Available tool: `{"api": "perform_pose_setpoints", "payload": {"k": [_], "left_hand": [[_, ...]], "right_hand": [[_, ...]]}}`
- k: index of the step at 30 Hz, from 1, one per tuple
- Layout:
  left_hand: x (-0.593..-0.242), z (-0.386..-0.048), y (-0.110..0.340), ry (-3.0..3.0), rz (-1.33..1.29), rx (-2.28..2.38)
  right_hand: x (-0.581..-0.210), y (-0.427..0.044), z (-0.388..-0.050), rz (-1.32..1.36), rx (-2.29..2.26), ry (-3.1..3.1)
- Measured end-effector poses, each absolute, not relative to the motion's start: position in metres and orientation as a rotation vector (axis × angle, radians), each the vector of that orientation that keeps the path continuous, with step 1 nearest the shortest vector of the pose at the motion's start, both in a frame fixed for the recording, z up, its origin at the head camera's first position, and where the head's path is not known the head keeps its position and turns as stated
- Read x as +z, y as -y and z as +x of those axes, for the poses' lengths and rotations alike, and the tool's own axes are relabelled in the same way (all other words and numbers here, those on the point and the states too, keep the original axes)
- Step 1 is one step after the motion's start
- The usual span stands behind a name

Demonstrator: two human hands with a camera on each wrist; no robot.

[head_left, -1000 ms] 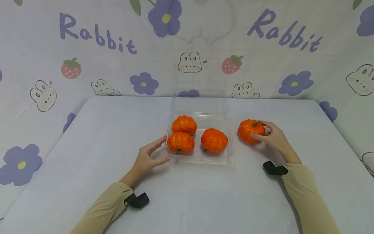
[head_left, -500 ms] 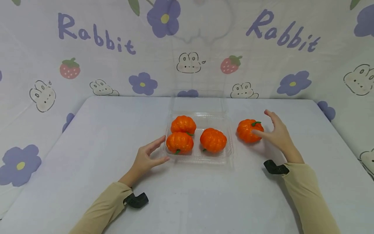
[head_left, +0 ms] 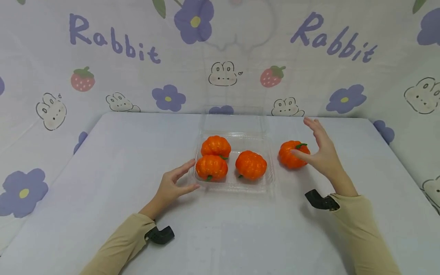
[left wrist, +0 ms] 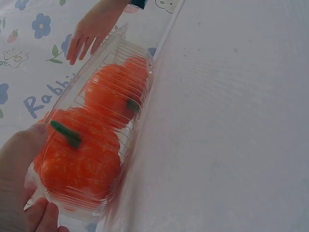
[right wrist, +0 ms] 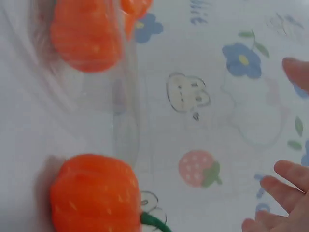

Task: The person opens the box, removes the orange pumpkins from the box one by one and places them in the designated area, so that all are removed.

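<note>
A clear plastic clamshell box point(head_left: 240, 188) stands on the table with its lid point(head_left: 233, 124) raised at the back. Inside are three orange toy pumpkins: one at back left point(head_left: 215, 145), one at front left point(head_left: 211, 167) and one at right point(head_left: 251, 165). My left hand point(head_left: 171, 185) is at the box's left side, fingers spread, fingertips at its edge; the left wrist view has the thumb point(left wrist: 24, 150) beside the rim. A fourth pumpkin point(head_left: 289, 156) with a green stem sits right of the box. My right hand point(head_left: 323, 154) hovers beside it, fingers extended, thumb overlapping it in view, holding nothing.
A white cloth covers the table point(head_left: 240, 236). Behind it hangs a backdrop point(head_left: 137, 76) printed with rabbits, flowers and strawberries. A black camera mount sits on each wrist, the left point(head_left: 160, 235) and the right point(head_left: 321, 199).
My right hand has let go of the pumpkin outside the box, and its fingers have opened and lifted up and away. The left hand and the box have stayed put.
</note>
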State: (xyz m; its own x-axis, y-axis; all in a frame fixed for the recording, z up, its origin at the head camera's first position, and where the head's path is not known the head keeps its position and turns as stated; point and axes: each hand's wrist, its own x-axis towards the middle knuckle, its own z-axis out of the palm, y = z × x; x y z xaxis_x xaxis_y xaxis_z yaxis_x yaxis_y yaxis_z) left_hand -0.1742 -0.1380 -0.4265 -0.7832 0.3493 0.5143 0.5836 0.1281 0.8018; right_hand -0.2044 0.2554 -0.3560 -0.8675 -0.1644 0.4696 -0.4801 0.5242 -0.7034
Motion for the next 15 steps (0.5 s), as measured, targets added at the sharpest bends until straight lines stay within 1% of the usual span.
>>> {"api": "perform_pose_setpoints", "payload": {"k": [4,11,15], "left_hand": [[-0.427,-0.174,0.137,2.197,-0.927,-1.722],[-0.428,-0.173,0.137,2.226,-0.901,-1.72],[-0.426,-0.173,0.138,2.258,-0.893,-1.62]], "right_hand": [[-0.361,-0.238,-0.203,0.634,1.153,2.45],[-0.364,-0.215,-0.203,0.844,1.157,2.474],[-0.352,-0.199,-0.194,0.965,1.217,2.447]]}}
